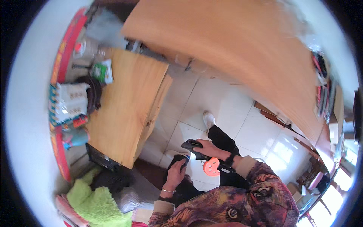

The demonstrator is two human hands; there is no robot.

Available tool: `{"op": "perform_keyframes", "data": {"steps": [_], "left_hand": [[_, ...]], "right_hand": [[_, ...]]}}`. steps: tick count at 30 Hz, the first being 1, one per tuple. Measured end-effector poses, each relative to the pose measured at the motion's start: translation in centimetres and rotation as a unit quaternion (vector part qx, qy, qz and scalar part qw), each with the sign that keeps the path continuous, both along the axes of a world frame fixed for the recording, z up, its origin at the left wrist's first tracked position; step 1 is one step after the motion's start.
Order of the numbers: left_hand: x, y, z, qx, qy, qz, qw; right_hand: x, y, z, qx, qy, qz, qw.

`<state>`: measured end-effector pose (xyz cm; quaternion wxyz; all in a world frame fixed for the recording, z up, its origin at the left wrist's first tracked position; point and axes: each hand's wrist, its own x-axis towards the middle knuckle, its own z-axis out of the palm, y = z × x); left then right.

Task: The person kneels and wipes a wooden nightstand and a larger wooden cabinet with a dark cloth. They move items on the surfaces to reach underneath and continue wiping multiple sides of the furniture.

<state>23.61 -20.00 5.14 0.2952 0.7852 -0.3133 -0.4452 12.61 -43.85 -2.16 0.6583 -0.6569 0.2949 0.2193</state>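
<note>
My right hand is closed around a black cloth-like item, its kind unclear, above my right leg. My left hand lies over my black-trousered left leg, near the knee, with its fingers partly spread; whether it holds something dark is not plain. A silvery bracelet circles the left wrist, and a black band with a small device is strapped to the right one. Between my legs, an orange round object with holes shows above the tiled floor.
A wooden cabinet stands to the left. Ahead and right stretches a large brown tabletop with items at its far right. Packets and a bag are by the left wall. Green fluffy fabric lies at the lower left. Boxes sit at the right.
</note>
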Motion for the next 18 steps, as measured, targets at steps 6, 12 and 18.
{"op": "perform_keyframes", "data": {"steps": [6, 12, 18], "left_hand": [[4.3, -9.7, 11.3, -0.074, -0.098, -0.036, 0.992], [5.2, -21.1, 20.5, -0.134, -0.14, -0.085, 0.977], [6.4, -27.7, 24.9, -0.112, -0.239, -0.147, 0.953]], "right_hand": [[-1.2, -11.0, 20.4, 0.088, -0.175, -0.338, 0.921], [-3.3, -23.6, 29.3, 0.066, -0.257, -0.451, 0.852], [-8.5, -30.5, 29.4, -0.52, -0.132, -0.369, 0.759]]}}
